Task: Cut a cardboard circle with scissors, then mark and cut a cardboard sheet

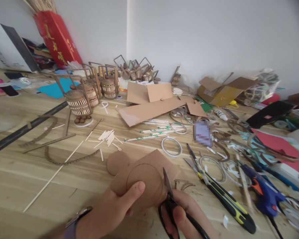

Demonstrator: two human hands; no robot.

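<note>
My left hand grips a piece of brown cardboard with a circle drawn on it, thumb on top. My right hand is closed in the black handles of scissors, whose blades cut into the cardboard's right edge along the circle. A cut cardboard disc lies on the wooden table just beyond the piece. A watch sits on my left wrist.
A yellow-black utility knife, a blue glue gun, tape rings, chopstick packs and loose sticks lie around. Small woven baskets, cardboard sheets, an open box and a red bag stand farther back.
</note>
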